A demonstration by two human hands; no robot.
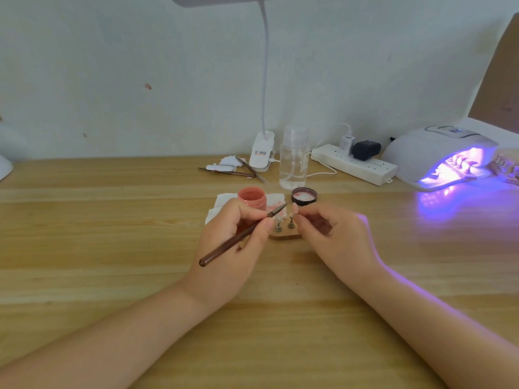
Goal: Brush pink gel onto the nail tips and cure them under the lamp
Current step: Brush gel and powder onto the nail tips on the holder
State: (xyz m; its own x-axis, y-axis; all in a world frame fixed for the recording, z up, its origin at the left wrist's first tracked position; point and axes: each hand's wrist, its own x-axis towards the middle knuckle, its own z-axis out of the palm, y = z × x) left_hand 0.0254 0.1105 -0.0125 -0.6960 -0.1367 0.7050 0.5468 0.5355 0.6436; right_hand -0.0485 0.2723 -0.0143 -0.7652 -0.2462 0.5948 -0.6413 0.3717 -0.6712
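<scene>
While violet light spilled from the curing lamp (438, 157) at the two o'clock edge of the wooden table (112, 220), a person worked over a small wooden stand (285, 235) at the centre of the head camera's view. The left hand (233, 242) gripped a dark brown brush (241, 235), fingers curled round its handle, with the bristle end pointing toward one o'clock and the butt toward seven o'clock. The right hand (331, 231) pinched a pale pink nail tip (295, 209) between thumb and forefinger, its other fingers loosely curled, and the brush point sat just beside that tip. Two small metal holders stood upright on the stand between the hands; what they carried was too small to make out.

At twelve o'clock from the stand, an open jar of pink gel (252, 198) rested on white tissue (222, 204) smeared with pink, and its dark lid (304, 196) lay upturned just beside it at one o'clock. Behind these stood a clear plastic bottle (293, 161), a white clip-on desk light (262, 154) with a bending neck, and a pair of tweezers (233, 172) lying near scraps of white paper. A white power strip (356, 164) with a white charger and a black adapter plugged in ran between the bottle and the lamp. Inside the glowing lamp, shapes showed on a stand, too blurred to identify. Both forearms stretched over the table from the near edge, the right one catching a violet sheen.
</scene>
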